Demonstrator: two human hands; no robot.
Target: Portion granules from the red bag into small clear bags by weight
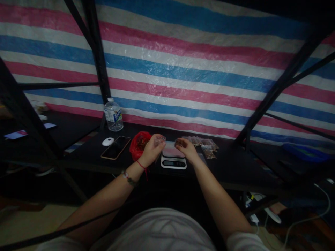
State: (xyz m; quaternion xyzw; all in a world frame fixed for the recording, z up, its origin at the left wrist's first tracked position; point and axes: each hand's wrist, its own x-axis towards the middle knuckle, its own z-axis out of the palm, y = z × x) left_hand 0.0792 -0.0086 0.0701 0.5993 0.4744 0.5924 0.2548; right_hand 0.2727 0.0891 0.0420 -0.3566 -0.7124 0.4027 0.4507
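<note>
My left hand (pixel 151 150) is closed on a small clear plastic bag (pixel 160 139), held just left of and above a white digital kitchen scale (pixel 173 162). Across the scale's pan, my right hand (pixel 187 150) grips a small clear cup (pixel 179 143) with brown bits in it; its exact shape is hard to make out. Beside my left hand an open red plastic bag (pixel 134 146) holds brownish loose pieces. Several small clear bags (pixel 208 151) filled with similar bits lie to the right of my right hand.
A phone (pixel 116 147) and a white oval object (pixel 108 141) lie on the black table (pixel 230 170) at left. Behind them stands a clear plastic bottle (pixel 113 115). Dark metal posts (pixel 95 52) frame the table, with a striped sheet (pixel 183 69) behind.
</note>
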